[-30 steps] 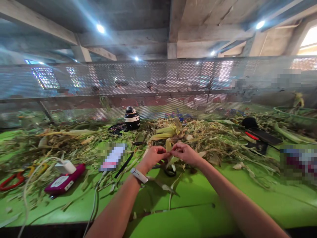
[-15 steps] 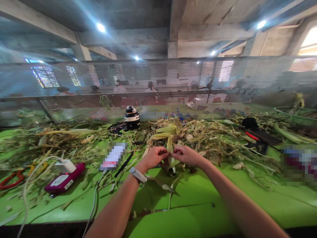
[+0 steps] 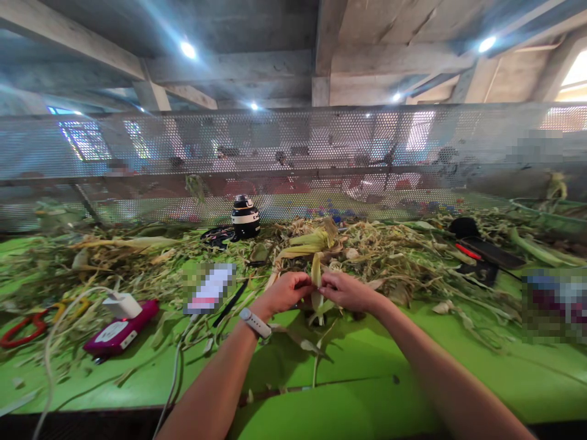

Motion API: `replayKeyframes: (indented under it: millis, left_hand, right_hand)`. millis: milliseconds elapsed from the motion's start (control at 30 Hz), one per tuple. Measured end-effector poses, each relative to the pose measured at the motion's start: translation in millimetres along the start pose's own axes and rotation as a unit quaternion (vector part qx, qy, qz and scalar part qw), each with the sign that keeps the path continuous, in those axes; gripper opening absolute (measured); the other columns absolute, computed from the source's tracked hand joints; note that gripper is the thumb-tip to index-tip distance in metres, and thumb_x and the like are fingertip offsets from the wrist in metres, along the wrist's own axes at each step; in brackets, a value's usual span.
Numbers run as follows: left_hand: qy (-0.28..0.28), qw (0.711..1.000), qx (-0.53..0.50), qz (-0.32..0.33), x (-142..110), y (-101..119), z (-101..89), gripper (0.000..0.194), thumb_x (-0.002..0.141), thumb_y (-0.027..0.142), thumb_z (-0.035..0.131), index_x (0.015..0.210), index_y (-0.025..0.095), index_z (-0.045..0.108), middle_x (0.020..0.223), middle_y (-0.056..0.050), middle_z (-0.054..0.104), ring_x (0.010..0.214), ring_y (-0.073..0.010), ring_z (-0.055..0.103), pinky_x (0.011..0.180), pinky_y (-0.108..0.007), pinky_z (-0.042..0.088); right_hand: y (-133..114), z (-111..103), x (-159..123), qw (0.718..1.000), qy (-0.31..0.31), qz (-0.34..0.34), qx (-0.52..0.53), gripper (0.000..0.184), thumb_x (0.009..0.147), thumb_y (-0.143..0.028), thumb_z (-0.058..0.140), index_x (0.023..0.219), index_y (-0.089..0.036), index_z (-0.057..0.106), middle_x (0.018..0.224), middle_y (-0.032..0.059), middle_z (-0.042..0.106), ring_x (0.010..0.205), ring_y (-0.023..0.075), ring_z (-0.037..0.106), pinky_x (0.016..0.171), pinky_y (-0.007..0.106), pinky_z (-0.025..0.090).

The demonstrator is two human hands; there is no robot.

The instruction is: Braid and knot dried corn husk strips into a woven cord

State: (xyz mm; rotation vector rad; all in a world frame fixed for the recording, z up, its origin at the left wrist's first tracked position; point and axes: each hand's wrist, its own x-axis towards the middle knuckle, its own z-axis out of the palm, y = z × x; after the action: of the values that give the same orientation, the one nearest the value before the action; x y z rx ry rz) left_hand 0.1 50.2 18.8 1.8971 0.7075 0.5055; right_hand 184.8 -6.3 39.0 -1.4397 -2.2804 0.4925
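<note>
Between my two hands stands a pale yellow-green corn husk (image 3: 316, 269), its tip pointing up. My left hand (image 3: 290, 289) pinches its left side, and a pale wristband circles that wrist. From the other side my right hand (image 3: 343, 289) grips the husk with thumb and curled fingers. Below the fingers, leafy ends of the husk hang down over a small dark thing that I cannot make out. Just beyond lies a bundle of yellow-green husks (image 3: 306, 244) on a heap of dry husk strips (image 3: 380, 247).
A phone (image 3: 211, 288) and a magenta power bank (image 3: 120, 330) with a white plug and cables lie to the left, near orange-handled scissors (image 3: 22, 330). A black bottle (image 3: 245, 217) stands before a perforated screen (image 3: 293, 146). People are faintly visible behind it. The table (image 3: 348, 391) is green.
The husk between my hands has come more upright, its tip showing higher above the fingers. My hands have drawn slightly apart along its sides and stay in nearly the same place.
</note>
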Motion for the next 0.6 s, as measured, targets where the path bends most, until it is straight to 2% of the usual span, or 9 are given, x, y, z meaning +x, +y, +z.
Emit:
replayKeyframes:
  millis: [167,400,600]
  left_hand:
    - [0.023,0.997,0.072,0.026,0,1,1.3,0.019,0.079,0.035,0.053,0.073,0.017,0.052,0.057,0.004,0.052,0.049,-0.0097,0.046,0.048,-0.021,0.037]
    - [0.078,0.978,0.191,0.036,-3,8,9.1,0.016,0.082,0.027,0.046,0.072,0.017,0.052,0.060,0.001,0.055,0.054,-0.0113,0.047,0.051,-0.022,0.034]
    - [0.074,0.981,0.175,0.031,-5,12,9.0,0.014,0.082,0.024,0.046,0.073,0.017,0.055,0.058,0.002,0.055,0.052,-0.0120,0.048,0.051,-0.021,0.035]
  right_hand:
    - [-3,5,1,0.997,0.028,-0.001,-0.077,0.012,0.081,-0.016,0.047,0.072,-0.015,0.054,0.061,-0.0013,0.050,0.055,0.0099,0.038,0.054,0.022,0.025]
    - [-2,17,2,0.968,0.033,0.018,-0.247,0.021,0.084,-0.022,0.042,0.089,-0.013,0.061,0.072,0.0087,0.066,0.059,0.0165,0.053,0.054,0.027,0.024]
    - [-2,11,0,0.964,0.022,0.006,-0.264,0.022,0.085,-0.022,0.042,0.091,-0.013,0.061,0.067,0.0087,0.065,0.055,0.0157,0.052,0.053,0.026,0.024]
